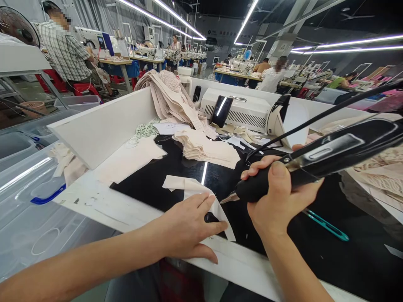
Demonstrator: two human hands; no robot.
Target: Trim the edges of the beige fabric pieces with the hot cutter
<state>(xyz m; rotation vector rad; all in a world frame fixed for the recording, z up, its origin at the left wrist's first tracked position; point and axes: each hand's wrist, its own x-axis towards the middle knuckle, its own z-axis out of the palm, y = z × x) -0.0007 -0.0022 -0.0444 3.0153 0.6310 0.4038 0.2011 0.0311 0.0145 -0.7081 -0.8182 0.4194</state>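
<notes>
My left hand (192, 226) lies with fingers spread over a curved pale fabric strip (179, 183), pressing it onto the black work surface (147, 184). The strip bends around beneath the fingers toward the front edge. In my right hand (277, 201) is a thick black corded tool (315, 157) with a pointed, flat metal tip, resembling a small hand iron. Its tip is close beside the strip, to the right of my left fingers; whether it touches cannot be made out. A slim teal tool (327, 225) lies right of my right wrist.
A stack of cut beige fabric pieces (208, 149) sits behind the strip. More beige cloth (170, 96) is heaped at the back left near a phone (222, 111) and a white vented box (248, 110). A black cable (315, 119) crosses at right. Co-workers sit at sewing machines beyond.
</notes>
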